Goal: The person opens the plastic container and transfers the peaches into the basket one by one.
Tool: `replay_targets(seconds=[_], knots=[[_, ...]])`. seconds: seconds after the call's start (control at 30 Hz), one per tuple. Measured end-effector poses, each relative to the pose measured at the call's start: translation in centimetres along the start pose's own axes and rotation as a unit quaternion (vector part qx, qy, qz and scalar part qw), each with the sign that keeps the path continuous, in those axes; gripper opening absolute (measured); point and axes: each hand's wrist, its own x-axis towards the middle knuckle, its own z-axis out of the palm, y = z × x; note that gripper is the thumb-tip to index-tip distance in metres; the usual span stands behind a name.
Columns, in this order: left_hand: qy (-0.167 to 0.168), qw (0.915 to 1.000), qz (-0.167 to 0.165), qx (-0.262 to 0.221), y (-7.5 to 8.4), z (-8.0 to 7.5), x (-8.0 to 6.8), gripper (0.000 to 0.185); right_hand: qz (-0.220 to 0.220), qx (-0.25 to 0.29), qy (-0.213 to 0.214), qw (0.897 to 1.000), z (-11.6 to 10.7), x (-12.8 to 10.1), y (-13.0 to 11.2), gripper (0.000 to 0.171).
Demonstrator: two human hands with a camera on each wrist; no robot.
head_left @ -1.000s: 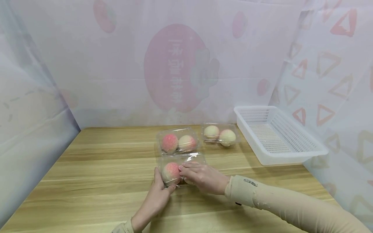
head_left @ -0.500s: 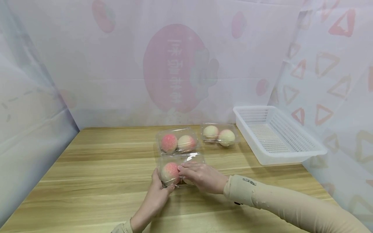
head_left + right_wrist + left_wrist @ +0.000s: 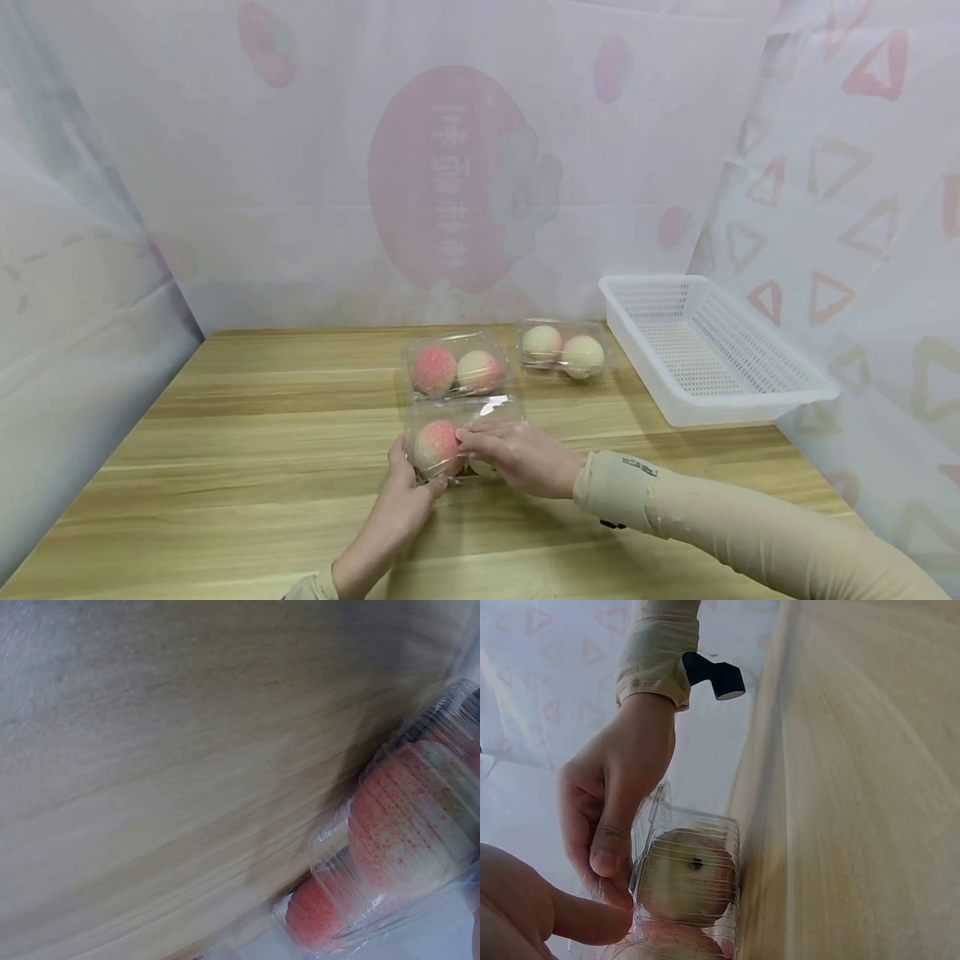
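Note:
A clear clamshell box (image 3: pixel 491 411) with a pink peach (image 3: pixel 436 443) showing inside lies on the wooden table (image 3: pixel 262 433), nearest me. My left hand (image 3: pixel 403 502) grips its near left end, thumb on the front. My right hand (image 3: pixel 525 457) lies over the lid from the right, fingers curled on it. In the left wrist view the right hand (image 3: pixel 615 795) pinches the lid edge of the box (image 3: pixel 694 874) beside my left hand (image 3: pixel 525 915). The right wrist view shows the box (image 3: pixel 405 825) close up with its peaches; that hand itself is out of frame.
Two more closed clamshell boxes of peaches sit behind: one (image 3: pixel 456 367) just beyond the held box, another (image 3: pixel 566 348) further right. A white perforated basket (image 3: pixel 750 398) stands at the back right. Printed plastic sheets wall in the table on three sides.
Both hands stay on the near box. They and the box have crept a little to the left and away from me.

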Motion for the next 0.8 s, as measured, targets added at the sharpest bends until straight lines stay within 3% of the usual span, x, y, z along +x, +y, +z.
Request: replay_targets(seconds=[0.17, 0.27, 0.4, 0.6, 0.8], knots=[[-0.013, 0.9996, -0.003, -0.027, -0.1, 0.0, -0.2, 0.087, 0.037, 0.062, 0.016, 0.997, -1.0, 0.6, 0.4, 0.022], [-0.016, 0.9998, 0.005, -0.013, -0.2, -0.2, -0.4, 0.089, 0.054, 0.078, -0.002, 0.996, -1.4, 0.8, 0.5, 0.021], [-0.019, 0.9998, 0.005, 0.000, -0.3, -0.4, -0.5, 0.092, 0.058, 0.080, -0.019, 0.995, -1.4, 0.7, 0.4, 0.020], [-0.026, 0.9994, 0.015, -0.019, -0.4, -0.4, -0.4, 0.094, 0.046, 0.082, -0.002, 0.996, -1.5, 0.9, 0.5, 0.022], [-0.030, 0.9988, 0.023, -0.031, -0.6, -0.2, -0.3, 0.093, 0.068, 0.102, 0.000, 0.992, -2.1, 1.5, 0.8, 0.021]])
